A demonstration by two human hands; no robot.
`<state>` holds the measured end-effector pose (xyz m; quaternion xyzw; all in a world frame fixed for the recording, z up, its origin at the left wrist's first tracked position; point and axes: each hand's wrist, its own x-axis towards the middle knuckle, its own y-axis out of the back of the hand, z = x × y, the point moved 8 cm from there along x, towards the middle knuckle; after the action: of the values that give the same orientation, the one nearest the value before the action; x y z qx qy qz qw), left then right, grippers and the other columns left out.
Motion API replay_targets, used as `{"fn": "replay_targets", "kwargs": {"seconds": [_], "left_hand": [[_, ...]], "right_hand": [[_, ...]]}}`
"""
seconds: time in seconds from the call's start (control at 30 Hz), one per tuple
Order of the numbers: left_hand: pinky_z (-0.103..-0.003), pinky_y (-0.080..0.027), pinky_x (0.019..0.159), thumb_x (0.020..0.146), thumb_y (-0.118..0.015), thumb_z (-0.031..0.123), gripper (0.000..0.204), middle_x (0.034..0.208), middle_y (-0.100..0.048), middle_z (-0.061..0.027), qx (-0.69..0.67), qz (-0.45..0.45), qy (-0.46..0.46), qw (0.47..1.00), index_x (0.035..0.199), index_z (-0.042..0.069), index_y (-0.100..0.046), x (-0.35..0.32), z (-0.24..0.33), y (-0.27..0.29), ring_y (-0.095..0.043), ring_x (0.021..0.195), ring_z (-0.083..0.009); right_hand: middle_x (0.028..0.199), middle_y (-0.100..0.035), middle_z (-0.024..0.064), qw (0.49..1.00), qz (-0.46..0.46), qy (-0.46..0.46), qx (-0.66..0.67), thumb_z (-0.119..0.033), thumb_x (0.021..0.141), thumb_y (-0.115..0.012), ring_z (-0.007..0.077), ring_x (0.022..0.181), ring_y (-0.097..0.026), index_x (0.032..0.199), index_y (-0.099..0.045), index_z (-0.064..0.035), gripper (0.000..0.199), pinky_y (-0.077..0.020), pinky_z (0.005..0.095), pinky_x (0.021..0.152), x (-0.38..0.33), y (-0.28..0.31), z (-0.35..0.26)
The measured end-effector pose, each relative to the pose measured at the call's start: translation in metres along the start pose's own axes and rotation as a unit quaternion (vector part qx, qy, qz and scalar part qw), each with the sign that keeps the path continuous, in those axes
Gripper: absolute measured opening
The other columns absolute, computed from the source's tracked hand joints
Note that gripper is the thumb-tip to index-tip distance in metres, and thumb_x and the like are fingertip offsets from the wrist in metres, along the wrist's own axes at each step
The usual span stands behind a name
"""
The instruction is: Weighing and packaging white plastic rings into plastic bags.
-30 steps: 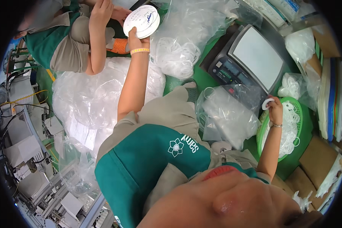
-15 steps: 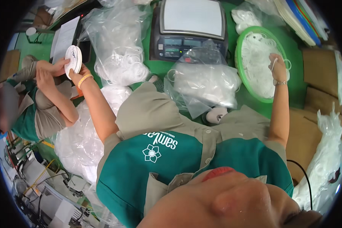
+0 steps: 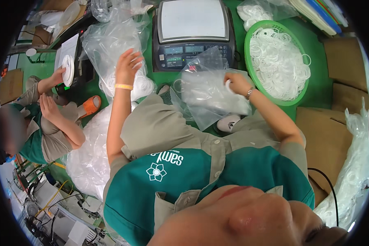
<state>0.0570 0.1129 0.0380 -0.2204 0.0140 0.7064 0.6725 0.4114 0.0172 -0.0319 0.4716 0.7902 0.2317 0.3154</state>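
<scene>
My left hand [image 3: 129, 65] is raised with its fingers spread, and nothing is in it. Below it lies a clear plastic bag [image 3: 110, 45] with white rings [image 3: 143, 85] bunched in its lower part. My right hand [image 3: 237, 84] is closed, a small white curved piece showing at its fingertips, apparently a ring. It hovers over a second clear bag [image 3: 211, 92] of white contents, just in front of the scale. To its right stands a green basket [image 3: 250, 61] full of loose white rings [image 3: 276, 65].
A counting scale [image 3: 192, 20] with a pale platform sits ahead. On the left, a co-worker's hand [image 3: 58, 78] holds a thin stack of white discs [image 3: 68, 70]. Cardboard boxes [image 3: 321, 135] stand at the right, and a large filled plastic bag [image 3: 88, 164] lies at my left.
My left hand has let go of the white discs, which the co-worker now holds, and moved right. My right hand has left the basket and moved left over the bag by the scale.
</scene>
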Motion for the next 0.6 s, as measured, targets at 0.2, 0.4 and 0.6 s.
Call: {"fn": "replay_targets", "kwargs": {"seconds": [0.2, 0.4, 0.6], "left_hand": [[-0.032, -0.035, 0.089, 0.084, -0.049, 0.029, 0.042, 0.119, -0.045, -0.0065, 0.335, -0.391, 0.02, 0.857, 0.121, 0.01, -0.042, -0.023, -0.03, -0.159, -0.042, 0.109, -0.0165], [-0.035, -0.036, 0.091, 0.068, -0.051, 0.003, 0.059, 0.123, -0.042, -0.0143, 0.443, -0.45, -0.023, 0.775, 0.124, 0.02, -0.039, -0.054, -0.058, -0.166, -0.04, 0.113, -0.0299], [-0.032, -0.04, 0.081, 0.061, -0.035, -0.013, 0.067, 0.121, -0.042, -0.0171, 0.537, -0.333, -0.169, 0.756, 0.116, 0.021, -0.049, -0.056, -0.015, -0.111, -0.038, 0.115, -0.0295]], "right_hand": [[0.065, -0.054, 0.0079, 0.974, -0.073, 0.079, 0.198, -0.003, 0.074, -0.048, 0.0174, 0.058, -0.049, 0.077, -0.05, -0.004, 0.004, -0.0405, 0.0267, 0.055, 0.001, 0.001, -0.115], [0.069, -0.054, 0.0049, 0.927, -0.181, 0.145, 0.294, -0.001, 0.075, -0.051, 0.0133, 0.063, -0.05, 0.075, -0.05, -0.0035, 0.002, -0.0411, 0.0253, 0.059, -0.013, -0.008, -0.19], [0.073, -0.055, -0.0003, 0.931, 0.081, 0.016, 0.355, -0.006, 0.078, -0.055, 0.0061, 0.067, -0.046, 0.079, -0.054, -0.0029, 0.003, -0.0403, 0.0195, 0.062, 0.055, -0.002, -0.095]]}}
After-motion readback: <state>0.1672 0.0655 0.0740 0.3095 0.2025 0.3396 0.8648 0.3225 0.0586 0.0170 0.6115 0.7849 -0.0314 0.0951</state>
